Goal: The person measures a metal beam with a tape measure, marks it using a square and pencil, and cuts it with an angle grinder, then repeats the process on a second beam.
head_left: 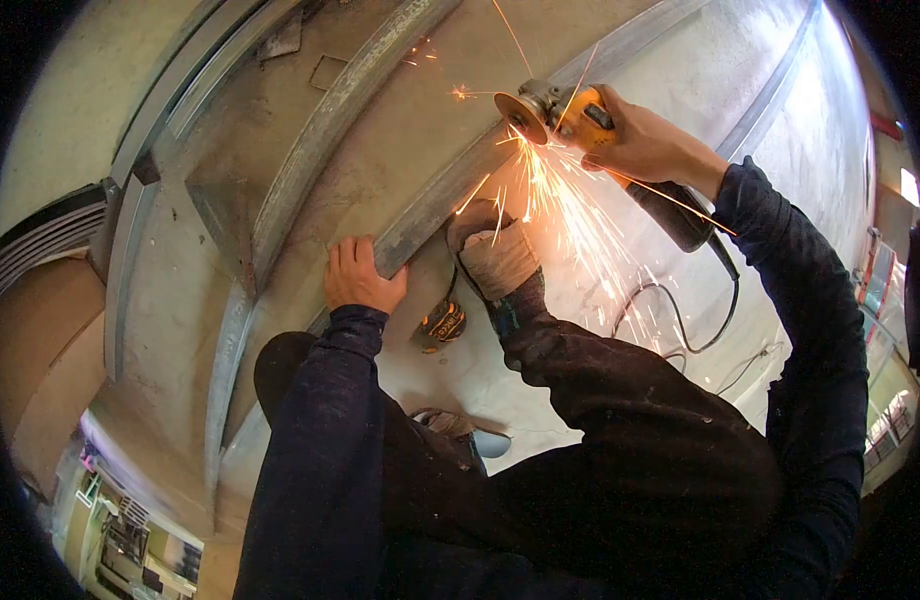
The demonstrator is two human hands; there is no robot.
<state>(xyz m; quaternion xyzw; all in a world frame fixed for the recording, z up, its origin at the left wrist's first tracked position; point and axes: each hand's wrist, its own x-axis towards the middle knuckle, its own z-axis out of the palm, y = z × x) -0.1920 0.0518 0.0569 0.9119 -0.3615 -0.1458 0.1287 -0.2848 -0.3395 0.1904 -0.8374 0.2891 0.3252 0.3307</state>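
Observation:
My right hand (648,140) is closed around a yellow and black angle grinder (583,112) at the upper middle. Its thin disc (521,117) touches or nearly touches a grey metal bar (442,202), and orange sparks stream down from there toward my shoe. My left hand (363,277) grips the near end of that bar, fingers over its edge. Just below the sparks' start, my foot in a beige, worn shoe covering (498,262) stands beside the bar. The exact point where disc meets metal is lost in the glare.
A black and orange tape measure (442,322) lies on the floor between my legs. The grinder's black cord (722,325) loops on the right. More long metal bars (325,130) run across the left, with a triangular plate (220,215) among them.

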